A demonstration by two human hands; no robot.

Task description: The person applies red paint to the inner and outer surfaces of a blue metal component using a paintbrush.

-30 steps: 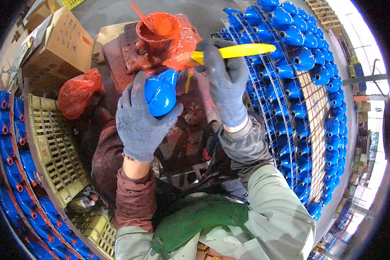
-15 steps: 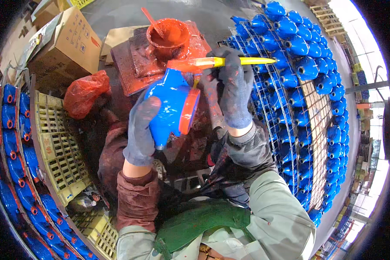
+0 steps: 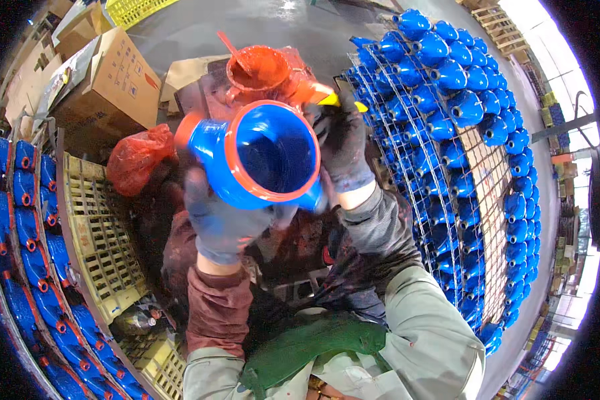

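My left hand (image 3: 221, 225), in a grey glove, grips a glossy blue pipe-like casting (image 3: 210, 148) from below. Its wide round mouth, rimmed in red, faces up toward me, showing the blue inside. A smaller red-rimmed end sticks out at the left, smeared by motion. Behind the casting's right side, my gloved right hand (image 3: 343, 150) is closed around a paintbrush (image 3: 327, 99) with a yellow handle and red-coated bristles. Some of its fingers are hidden by the casting. Just beyond stands a red-coated paint pot (image 3: 263, 70) with a red stick (image 3: 227, 41) leaning in it.
Blue castings (image 3: 450, 75) fill a wire rack (image 3: 407, 110) at the right. More castings with red ends (image 3: 27, 230) lie in rows at the far left, beside yellow plastic crates (image 3: 103, 247). A cardboard box (image 3: 120, 83) and red plastic bag (image 3: 140, 157) are at the upper left.
My left hand has turned the casting so its wide mouth now faces up toward me. The brush in my right hand has moved back behind the casting, its handle now pointing less far right.
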